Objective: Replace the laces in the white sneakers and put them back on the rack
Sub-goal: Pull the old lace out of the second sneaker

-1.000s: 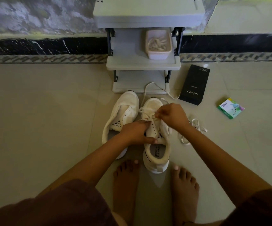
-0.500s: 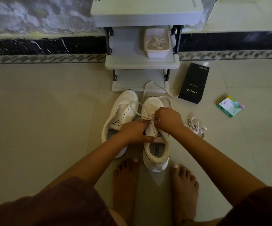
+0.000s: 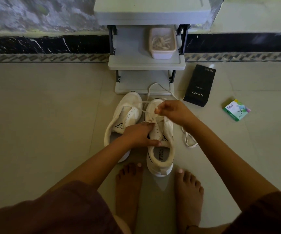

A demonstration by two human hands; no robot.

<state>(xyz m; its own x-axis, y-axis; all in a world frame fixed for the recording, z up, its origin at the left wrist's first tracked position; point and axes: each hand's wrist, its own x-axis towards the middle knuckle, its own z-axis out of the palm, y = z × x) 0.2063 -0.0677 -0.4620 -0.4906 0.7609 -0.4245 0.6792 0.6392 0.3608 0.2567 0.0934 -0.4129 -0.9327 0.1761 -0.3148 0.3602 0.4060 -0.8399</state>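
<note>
As we crouch on the floor [image 3: 52, 115], our left hand [image 3: 136, 135] grips the sneaker [image 3: 160, 154], toe pointing away toward the rack [image 3: 144, 65], while our right hand [image 3: 173, 112], farther forward, pinches the lace [image 3: 150, 92] above its eyelets.

Pale beige glossy floor tiles [image 3: 43, 115] spread from 3 through 6 to 9 o'clock, crossed by thin grout lines; at 12 o'clock a grey plastic tiered shoe rack [image 3: 144, 62] stands against the wall; a black white-veined marble skirting band [image 3: 52, 43] runs behind it, above a grey patterned border strip [image 3: 43, 58]; a mottled grey rough wall [image 3: 35, 14] shows at 10 o'clock; the light is dim.
</note>
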